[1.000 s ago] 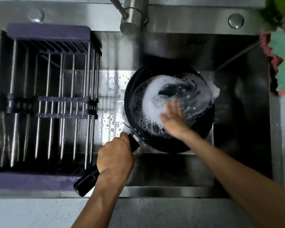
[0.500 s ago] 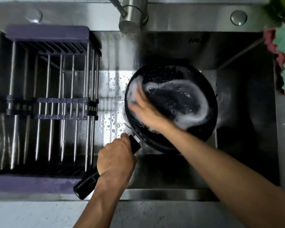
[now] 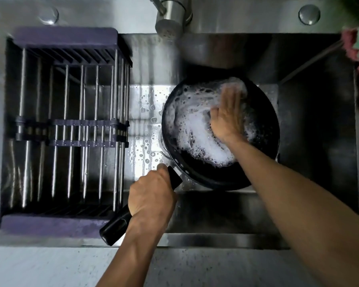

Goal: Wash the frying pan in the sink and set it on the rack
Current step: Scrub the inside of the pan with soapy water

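Two hands, one pan, one rack, one tap. Low centre: left hand (image 3: pixel 151 198) curled tight round the pan handle (image 3: pixel 116 226), whose end juts over the sink's near rim (image 3: pixel 216 239). Mid-frame: pan (image 3: pixel 195 170) in the sink, right of the rack (image 3: pixel 71 129), full of suds. Right hand (image 3: pixel 227 119) lies flat, fingers straight, pressing the pan's far side; fingertips blurred in foam. Dark open basin right of pan. Tap (image 3: pixel 170 19) top centre.

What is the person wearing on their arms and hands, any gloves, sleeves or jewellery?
Nothing that shows. Both forearms are bare to the frame's edge, with no sleeves in view. The left hand and right hand have no gloves, rings, watch or bracelet; soap foam clings around the right fingers.
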